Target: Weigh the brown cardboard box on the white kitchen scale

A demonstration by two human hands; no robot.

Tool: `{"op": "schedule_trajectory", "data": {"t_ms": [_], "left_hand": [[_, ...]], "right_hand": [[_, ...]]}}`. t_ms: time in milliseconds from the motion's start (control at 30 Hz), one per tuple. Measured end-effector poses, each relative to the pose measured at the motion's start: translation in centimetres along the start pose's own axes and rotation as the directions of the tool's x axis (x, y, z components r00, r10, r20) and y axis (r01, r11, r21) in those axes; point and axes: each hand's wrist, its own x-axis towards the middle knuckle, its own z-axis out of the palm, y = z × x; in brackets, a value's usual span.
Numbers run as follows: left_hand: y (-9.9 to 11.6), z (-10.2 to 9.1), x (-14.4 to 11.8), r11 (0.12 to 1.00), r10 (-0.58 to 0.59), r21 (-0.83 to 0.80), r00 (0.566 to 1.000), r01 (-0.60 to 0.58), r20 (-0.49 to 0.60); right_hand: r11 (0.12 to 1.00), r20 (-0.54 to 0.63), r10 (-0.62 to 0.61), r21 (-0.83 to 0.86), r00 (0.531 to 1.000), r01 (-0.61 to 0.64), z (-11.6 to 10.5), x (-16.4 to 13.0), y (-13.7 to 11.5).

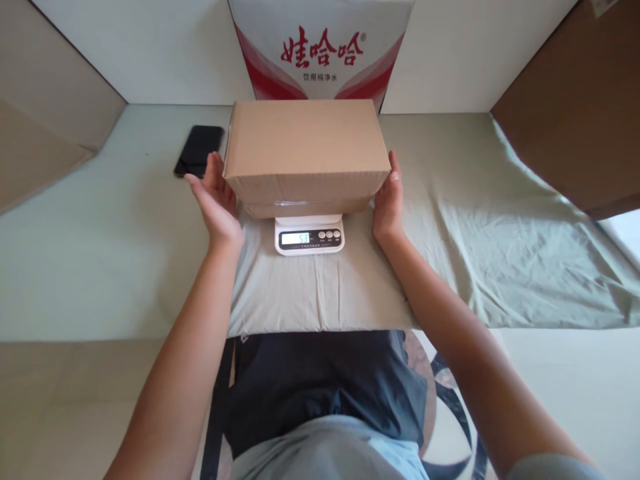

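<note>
A closed brown cardboard box (305,137) sits on a small white kitchen scale (310,248). The scale's lit display appears to read 53, and the box hides most of its platform. My left hand (219,207) is at the box's left side, palm toward it, fingers stretched and thumb well apart. On the opposite side my right hand (389,207) lies along the box with its fingers extended, some of them hidden behind the cardboard. Whether either palm presses on the box I cannot tell.
A black phone (200,150) lies on the table left of the box. Behind stands a white and red carton (323,40) with Chinese lettering, against a white wall. A pale green cloth (500,233), wrinkled at right, covers the table. Large cardboard pieces (575,107) stand at both sides.
</note>
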Motion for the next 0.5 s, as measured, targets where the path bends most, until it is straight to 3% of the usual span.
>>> {"op": "schedule_trajectory", "data": {"t_ms": [200, 500], "left_hand": [[0.2, 1.1, -0.3, 0.999, 0.011, -0.038, 0.999, -0.01, 0.035], [-2.1, -0.9, 1.6, 0.992, 0.094, 0.07, 0.978, -0.109, 0.184]], "right_hand": [[1.0, 0.017, -0.021, 0.008, 1.0, 0.02, -0.5, 0.7, 0.9], [0.999, 0.03, -0.022, 0.044, 0.999, 0.02, -0.6, 1.6, 1.3]]}}
